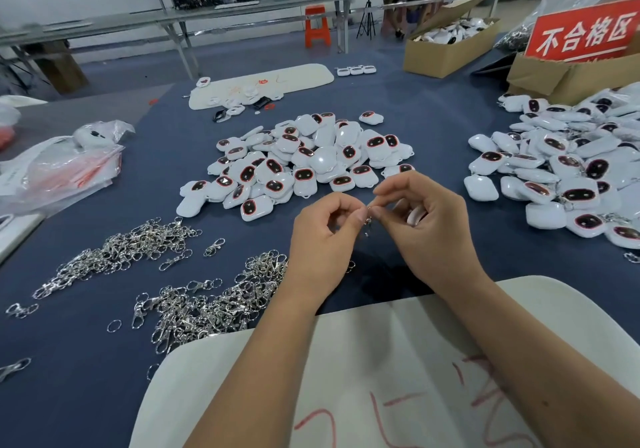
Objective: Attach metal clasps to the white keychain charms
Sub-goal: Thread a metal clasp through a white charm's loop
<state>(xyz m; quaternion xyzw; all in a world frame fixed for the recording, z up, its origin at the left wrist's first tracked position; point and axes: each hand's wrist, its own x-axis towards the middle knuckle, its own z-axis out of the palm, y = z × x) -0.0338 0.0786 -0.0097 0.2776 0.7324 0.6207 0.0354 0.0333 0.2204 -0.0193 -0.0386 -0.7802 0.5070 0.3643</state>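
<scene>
I see my left hand (323, 239) and right hand (424, 220) pinching one metal clasp (369, 220) together. A white charm (415, 213) sits curled in my right palm, near the table's (398, 101) front edge.

Your two bare forearms reach forward from the bottom edge and converge toward the middle; your left hand (323, 239) has its fingers curled, thumb and forefinger pinched together at the tip; your right hand (424, 220) faces it, fingers bent, forefinger arched over and thumb meeting it; the fingertips of both hands touch each other
</scene>
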